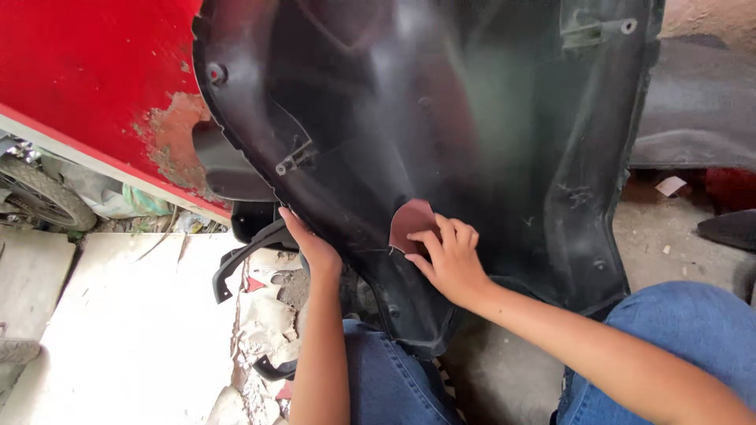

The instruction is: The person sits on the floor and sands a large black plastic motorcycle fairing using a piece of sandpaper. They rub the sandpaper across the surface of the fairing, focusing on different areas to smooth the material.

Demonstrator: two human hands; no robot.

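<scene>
R hand (450, 264) pressed flat, fingers together, on reddish sandpaper (411, 221) atop black plastic liner (472, 142). L hand (309, 242) gripped liner edge. Liner looked light, stiff-ish, flexy; edge best hold.

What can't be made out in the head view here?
- Left hand: fingers hidden behind the edge of the black plastic panel.
- Reddish sanding sheet: lower part covered by the right hand.
- Panel top: cut off by the frame edge.
- Panel middle: blurred by glare.
- Red body panel: cut off by the frame edges.
</scene>
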